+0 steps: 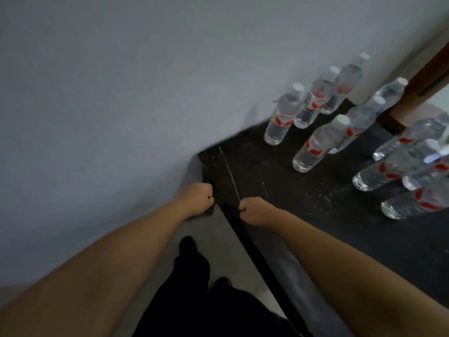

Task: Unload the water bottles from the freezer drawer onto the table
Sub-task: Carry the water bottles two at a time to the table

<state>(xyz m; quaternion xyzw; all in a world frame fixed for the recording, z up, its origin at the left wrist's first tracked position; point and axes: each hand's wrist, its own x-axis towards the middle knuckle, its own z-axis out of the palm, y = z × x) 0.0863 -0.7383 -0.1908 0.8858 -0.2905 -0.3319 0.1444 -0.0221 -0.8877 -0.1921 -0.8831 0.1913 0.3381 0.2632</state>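
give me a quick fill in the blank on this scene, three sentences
The water bottles stand on a ____ table.
Each bottle has a ____ cap.
The left hand and the right hand are both closed into ____ at the table's near corner.

Missing words: black; white; fists

A pale wall [121, 93] fills the left and far side. Dark trousers [206, 300] and shoes [187, 244] stand on the grey floor [233, 251] near. A brown frame [425, 76] rises far right.
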